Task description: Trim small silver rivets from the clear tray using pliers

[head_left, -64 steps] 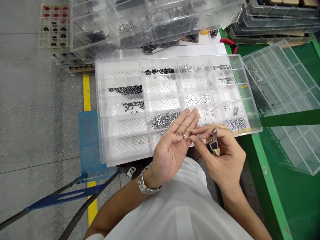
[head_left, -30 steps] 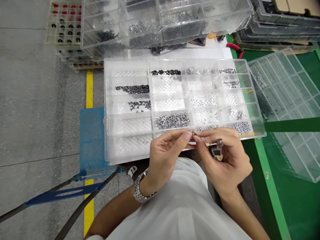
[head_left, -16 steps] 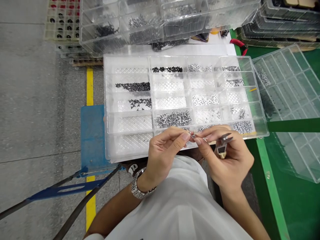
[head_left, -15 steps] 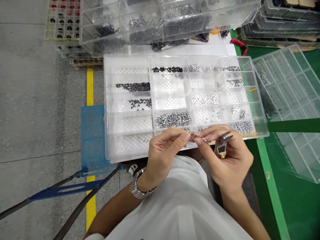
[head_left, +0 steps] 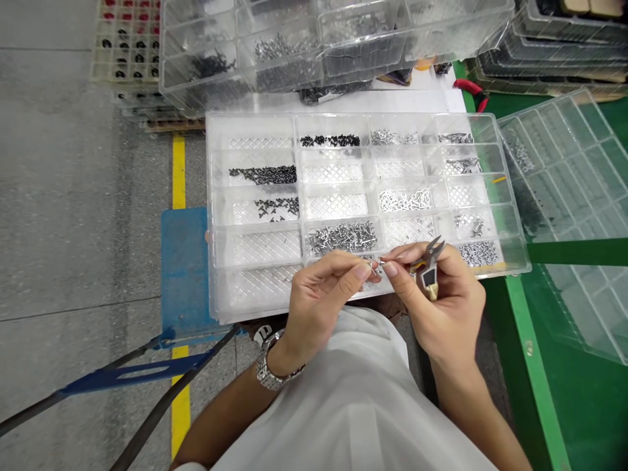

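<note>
My left hand [head_left: 324,294], a metal-banded watch on its wrist, is closed in a pinch on a tiny silver metal piece [head_left: 373,265], perhaps a screw. Opposite it, my right hand [head_left: 436,294] has thumb and forefinger pinched at a tiny metal bit, with a small gap between the two hands' fingertips. Small cutting pliers [head_left: 430,268] are tucked in the right hand, their jaws parted and pointing up and away. Both hands are over the near edge of a clear compartment tray [head_left: 255,297]. Just beyond the fingers lies a heap of silver screws [head_left: 343,237].
Black screws [head_left: 265,174] and silver ones fill other compartments. A clear bin [head_left: 338,59] of small parts stands behind the tray. On the green bench [head_left: 579,252] at right lie clear divided trays [head_left: 564,170]. Red-handled pliers [head_left: 471,91] lie at the back; a blue stool [head_left: 184,261] is at left.
My right fingertips have drawn slightly apart from the left ones. The pliers in my right hand have tilted more upright and shifted a little left.
</note>
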A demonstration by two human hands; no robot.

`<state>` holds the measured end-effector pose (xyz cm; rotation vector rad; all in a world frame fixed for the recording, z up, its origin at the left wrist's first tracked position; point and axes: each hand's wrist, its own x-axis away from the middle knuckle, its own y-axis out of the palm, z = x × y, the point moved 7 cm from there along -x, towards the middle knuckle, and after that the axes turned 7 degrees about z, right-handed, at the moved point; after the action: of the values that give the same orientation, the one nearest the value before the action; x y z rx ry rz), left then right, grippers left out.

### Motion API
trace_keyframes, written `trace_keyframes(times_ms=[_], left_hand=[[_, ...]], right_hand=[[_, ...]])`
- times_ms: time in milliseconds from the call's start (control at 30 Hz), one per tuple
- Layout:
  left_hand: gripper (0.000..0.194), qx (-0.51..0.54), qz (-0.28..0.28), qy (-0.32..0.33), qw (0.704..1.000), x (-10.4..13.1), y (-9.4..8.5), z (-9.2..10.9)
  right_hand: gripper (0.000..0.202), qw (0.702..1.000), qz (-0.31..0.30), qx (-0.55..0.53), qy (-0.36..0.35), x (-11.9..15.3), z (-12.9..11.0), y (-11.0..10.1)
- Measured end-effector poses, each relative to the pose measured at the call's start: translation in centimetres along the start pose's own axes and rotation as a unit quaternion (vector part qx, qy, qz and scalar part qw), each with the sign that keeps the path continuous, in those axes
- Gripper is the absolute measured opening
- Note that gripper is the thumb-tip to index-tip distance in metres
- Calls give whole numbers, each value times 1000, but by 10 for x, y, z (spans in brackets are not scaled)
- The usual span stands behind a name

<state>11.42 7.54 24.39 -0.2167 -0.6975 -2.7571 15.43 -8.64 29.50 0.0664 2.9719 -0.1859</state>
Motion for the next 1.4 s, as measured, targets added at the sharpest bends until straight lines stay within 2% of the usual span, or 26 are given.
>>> trace_keyframes(times_ms=[400,633,833,1067,1400], left_hand=[[11,-16,-12,9,1000,-2,-5,4],[11,-5,-7,12,1000,-3,-8,7],[14,4,-46,32,998,-3,-5,7],[15,14,-57,33,998,-2,-4,6],[17,17,-45,44,998,-2,-7,3]], right_hand=[[20,1000,-11,6,7,-8,-4,8],[15,997,-45,-6,66,-10,4,11],[23,999,-36,-9,13,-7,-11,11],[14,993,-66,-48,90,-10,1,10],[9,978,-38,-100,181,-4,22,9]])
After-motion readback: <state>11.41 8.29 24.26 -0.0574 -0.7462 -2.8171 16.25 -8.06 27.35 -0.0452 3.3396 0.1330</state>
